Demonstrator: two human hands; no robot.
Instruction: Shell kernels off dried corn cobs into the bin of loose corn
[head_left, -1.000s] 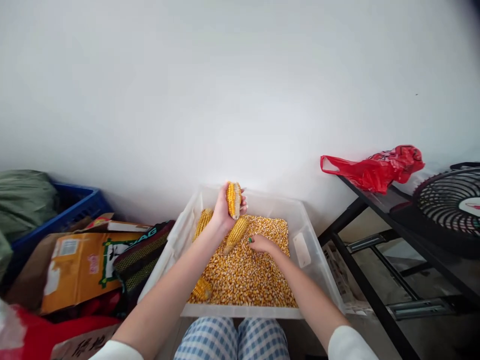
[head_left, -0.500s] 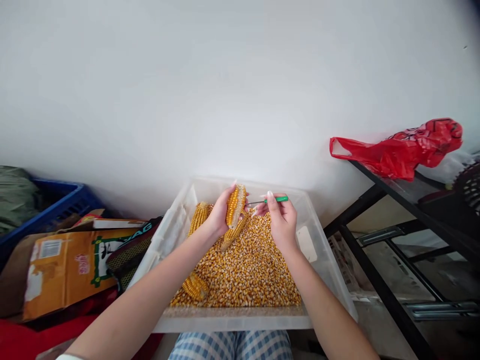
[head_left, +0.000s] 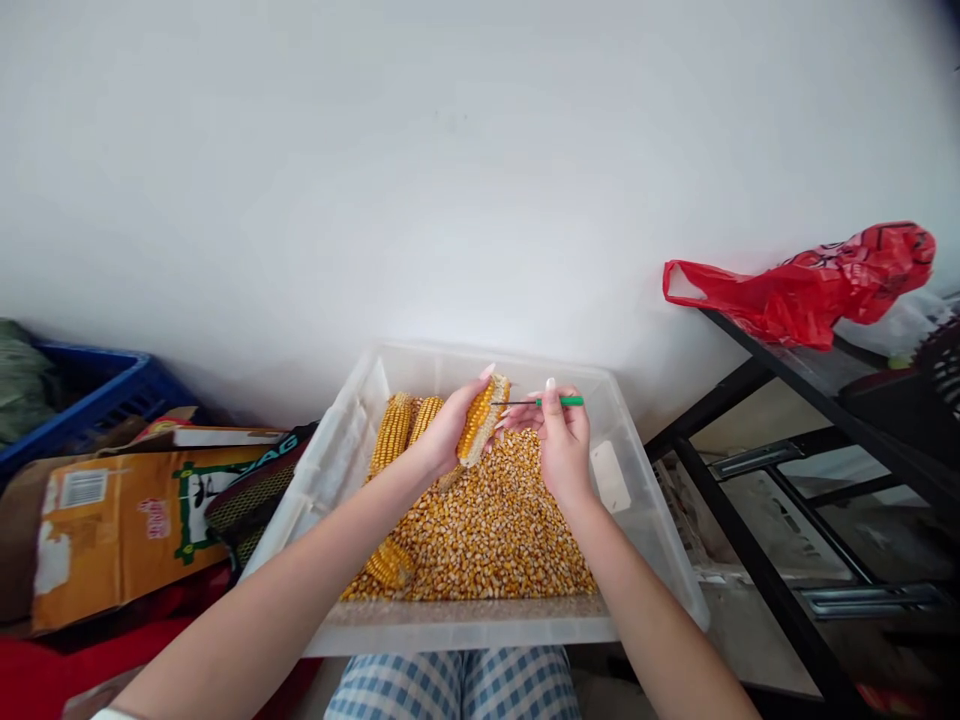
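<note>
My left hand (head_left: 450, 424) is closed round an ear of corn (head_left: 480, 420), tilted over the bin. Part of the ear is stripped to pale cob, while yellow kernels stay in rows on the rest. Between the fingers of my right hand (head_left: 564, 430) is a small screwdriver (head_left: 561, 401) with a green handle. Its thin metal shaft points left, and the tip meets the ear. Below both hands, loose corn kernels (head_left: 502, 530) fill a translucent plastic bin (head_left: 360, 634). Whole ears (head_left: 391, 432) lie at the bin's back left, and another ear (head_left: 390, 565) rests at its front left.
A white wall stands behind the bin. At left are a cardboard box (head_left: 112, 530), a dark mesh bag (head_left: 259, 490) and a blue crate (head_left: 97, 400). On the right, a black metal frame (head_left: 739, 550) carries a red plastic bag (head_left: 810, 290).
My left hand and the ear have shifted slightly right in view. The screwdriver tip now lies across the ear's stripped face instead of at its edge. The camera view has shifted a little.
</note>
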